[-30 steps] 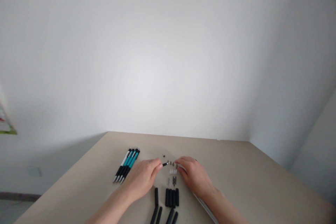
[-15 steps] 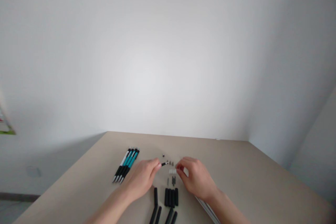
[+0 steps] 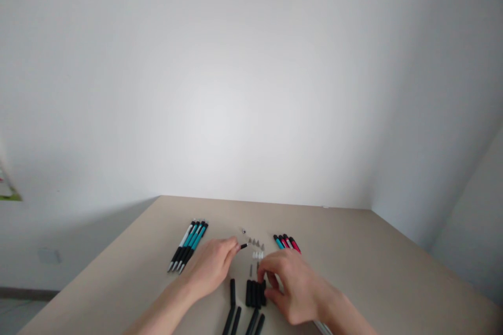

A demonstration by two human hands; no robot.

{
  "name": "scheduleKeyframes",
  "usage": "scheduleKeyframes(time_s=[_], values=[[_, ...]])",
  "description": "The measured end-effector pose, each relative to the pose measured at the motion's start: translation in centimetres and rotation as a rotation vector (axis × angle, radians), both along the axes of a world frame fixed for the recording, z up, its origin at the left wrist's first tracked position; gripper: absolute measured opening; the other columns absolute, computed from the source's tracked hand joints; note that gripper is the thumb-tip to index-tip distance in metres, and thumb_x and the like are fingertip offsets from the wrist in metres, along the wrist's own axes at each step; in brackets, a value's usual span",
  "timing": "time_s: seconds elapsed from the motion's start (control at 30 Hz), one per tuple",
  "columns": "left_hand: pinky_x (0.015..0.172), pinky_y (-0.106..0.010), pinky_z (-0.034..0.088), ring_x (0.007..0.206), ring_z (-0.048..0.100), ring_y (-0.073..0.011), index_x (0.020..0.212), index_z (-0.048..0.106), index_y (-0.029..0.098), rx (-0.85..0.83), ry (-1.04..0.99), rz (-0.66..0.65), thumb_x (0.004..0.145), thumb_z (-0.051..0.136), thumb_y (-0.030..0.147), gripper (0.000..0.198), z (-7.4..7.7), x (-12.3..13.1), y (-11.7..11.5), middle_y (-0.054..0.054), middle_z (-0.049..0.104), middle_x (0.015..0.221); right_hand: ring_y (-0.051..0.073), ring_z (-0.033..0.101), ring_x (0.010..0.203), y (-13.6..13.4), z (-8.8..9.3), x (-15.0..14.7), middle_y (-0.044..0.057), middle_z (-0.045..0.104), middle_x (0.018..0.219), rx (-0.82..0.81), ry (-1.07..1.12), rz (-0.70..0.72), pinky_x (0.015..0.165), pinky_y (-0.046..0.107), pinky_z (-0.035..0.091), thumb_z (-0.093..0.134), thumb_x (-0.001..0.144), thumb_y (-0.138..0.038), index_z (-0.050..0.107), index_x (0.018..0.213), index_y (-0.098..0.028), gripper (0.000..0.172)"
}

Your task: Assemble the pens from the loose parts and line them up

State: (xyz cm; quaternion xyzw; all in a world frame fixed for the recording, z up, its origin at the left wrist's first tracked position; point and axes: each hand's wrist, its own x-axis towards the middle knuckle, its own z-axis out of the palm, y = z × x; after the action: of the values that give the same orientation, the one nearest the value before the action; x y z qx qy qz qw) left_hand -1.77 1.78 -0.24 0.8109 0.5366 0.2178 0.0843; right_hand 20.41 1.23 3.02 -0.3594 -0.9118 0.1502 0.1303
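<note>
My left hand (image 3: 212, 267) rests on the beige table (image 3: 353, 251), its fingertips pinched on a small black pen part (image 3: 243, 246). My right hand (image 3: 293, 285) hovers low with curled fingers over a row of short black grip sleeves (image 3: 254, 293); whether it holds one I cannot see. Tiny silver tips (image 3: 255, 243) and small white pieces (image 3: 258, 255) lie in rows between my hands. Several assembled teal and white pens (image 3: 189, 245) lie to the left. Pen barrels with teal and red ends (image 3: 286, 242) lie beyond my right hand.
Longer black pen barrels (image 3: 243, 320) lie at the near edge of the view. A tiny dark piece (image 3: 244, 231) sits apart toward the back. A white wall stands behind the table, and the table's right edge runs close to another wall.
My right hand has drawn back from the silver tips toward me, down to the black grip sleeves, uncovering the teal and red barrels. My left hand has barely moved.
</note>
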Motion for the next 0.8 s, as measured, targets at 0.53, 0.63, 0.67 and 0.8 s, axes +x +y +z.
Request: scheduleKeyframes(time_s=[0.53, 0.63, 0.67, 0.8], values=[[0.059, -0.024, 0.032, 0.064, 0.058, -0.0164, 0.077, 0.052, 0.021, -0.002, -0.06, -0.023, 0.1, 0.029, 0.032, 0.034, 0.3, 0.0, -0.4, 0.001, 0.061, 0.067, 0.018, 0.059, 0.075, 0.3, 0.3, 0.3, 0.0, 0.068, 0.082, -0.031, 0.045, -0.082, 0.07, 0.026, 0.038, 0.07, 0.069, -0.029, 0.065, 0.094, -0.023, 0.027], [0.059, -0.024, 0.033, 0.063, 0.056, -0.0156, 0.079, 0.051, 0.021, 0.033, -0.103, -0.052, 0.1, 0.028, 0.032, 0.033, 0.7, 0.0, -0.6, 0.001, 0.06, 0.068, 0.015, 0.055, 0.072, 0.3, 0.2, 0.4, 0.001, 0.067, 0.094, 0.023, 0.211, -0.069, 0.071, 0.026, 0.039, 0.063, 0.074, -0.025, 0.059, 0.104, -0.022, 0.031], [0.059, -0.024, 0.033, 0.063, 0.056, -0.0153, 0.079, 0.05, 0.021, 0.047, -0.116, -0.063, 0.1, 0.028, 0.032, 0.032, 0.7, 0.0, -0.7, 0.001, 0.06, 0.068, 0.014, 0.054, 0.069, 0.3, 0.0, 0.4, 0.001, 0.067, 0.095, 0.042, 0.248, -0.068, 0.069, 0.026, 0.04, 0.061, 0.075, -0.022, 0.057, 0.108, -0.022, 0.033], [0.059, -0.023, 0.033, 0.062, 0.054, -0.0148, 0.079, 0.05, 0.021, 0.096, -0.14, -0.086, 0.1, 0.028, 0.033, 0.032, 0.6, -0.1, -0.7, 0.002, 0.058, 0.066, 0.012, 0.05, 0.063, 0.5, -0.9, 0.3, 0.002, 0.065, 0.094, 0.097, 0.359, -0.058, 0.064, 0.024, 0.039, 0.049, 0.079, -0.012, 0.053, 0.115, -0.022, 0.037]])
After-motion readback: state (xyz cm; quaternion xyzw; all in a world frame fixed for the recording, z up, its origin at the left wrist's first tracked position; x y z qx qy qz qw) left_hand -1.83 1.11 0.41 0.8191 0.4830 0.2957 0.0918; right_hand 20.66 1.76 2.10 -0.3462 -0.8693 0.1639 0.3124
